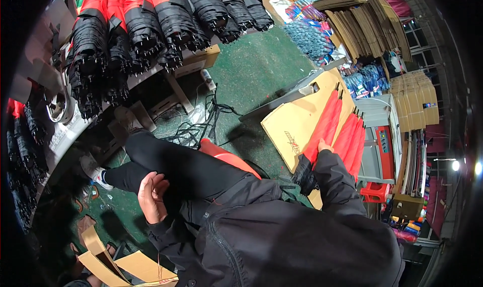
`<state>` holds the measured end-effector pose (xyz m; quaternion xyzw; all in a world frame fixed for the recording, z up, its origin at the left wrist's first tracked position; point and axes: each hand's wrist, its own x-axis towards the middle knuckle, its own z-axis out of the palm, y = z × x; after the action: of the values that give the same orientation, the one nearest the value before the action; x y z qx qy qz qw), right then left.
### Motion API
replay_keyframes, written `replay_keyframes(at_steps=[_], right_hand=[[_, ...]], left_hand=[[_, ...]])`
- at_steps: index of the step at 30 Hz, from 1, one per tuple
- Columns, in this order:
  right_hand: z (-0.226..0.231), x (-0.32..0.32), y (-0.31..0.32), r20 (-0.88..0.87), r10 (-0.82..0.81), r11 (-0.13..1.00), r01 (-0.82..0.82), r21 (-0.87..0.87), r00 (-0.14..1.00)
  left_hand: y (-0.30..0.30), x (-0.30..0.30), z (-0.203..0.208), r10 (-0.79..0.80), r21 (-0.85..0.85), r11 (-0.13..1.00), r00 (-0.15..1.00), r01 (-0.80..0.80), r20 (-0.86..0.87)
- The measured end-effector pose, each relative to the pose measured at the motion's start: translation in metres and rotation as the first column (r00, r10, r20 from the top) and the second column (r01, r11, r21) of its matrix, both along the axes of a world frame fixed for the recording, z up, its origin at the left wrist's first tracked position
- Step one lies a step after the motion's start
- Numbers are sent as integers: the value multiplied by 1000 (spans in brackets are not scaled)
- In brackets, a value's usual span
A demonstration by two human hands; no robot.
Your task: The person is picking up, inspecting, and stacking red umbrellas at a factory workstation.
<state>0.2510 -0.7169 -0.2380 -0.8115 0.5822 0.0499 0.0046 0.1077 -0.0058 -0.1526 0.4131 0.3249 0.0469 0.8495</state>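
Observation:
At the right, my right hand (325, 147) is closed on a folded red umbrella (326, 117) with a black lower end. It lies slanted on a cardboard sheet (277, 123), and my sleeve hides part of it. Several more folded red umbrellas (348, 136) lie right beside it. My left hand (152, 197) is raised next to my thigh, palm turned inward, fingers loosely bent and apart, with nothing seen in it.
Bundles of red-and-black folded umbrellas (163, 28) hang over the table edge at upper left. Black cables (209, 118) tangle on the green floor (261, 56). An open cardboard box (103, 262) stands at lower left, a red stool (375, 192) at right. Cardboard stacks (365, 28) stand at the back right.

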Motion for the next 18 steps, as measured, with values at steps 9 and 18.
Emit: replay_keyframes(at_steps=[9, 18], right_hand=[[1, 5, -5, 250, 129, 990, -139, 21, 960], [101, 3, 93, -139, 231, 963, -205, 177, 963]], left_hand=[[-2, -1, -7, 0, -20, 1000, 1000, 0, 11], [-1, -9, -6, -3, -11, 1000, 999, 4, 38]])
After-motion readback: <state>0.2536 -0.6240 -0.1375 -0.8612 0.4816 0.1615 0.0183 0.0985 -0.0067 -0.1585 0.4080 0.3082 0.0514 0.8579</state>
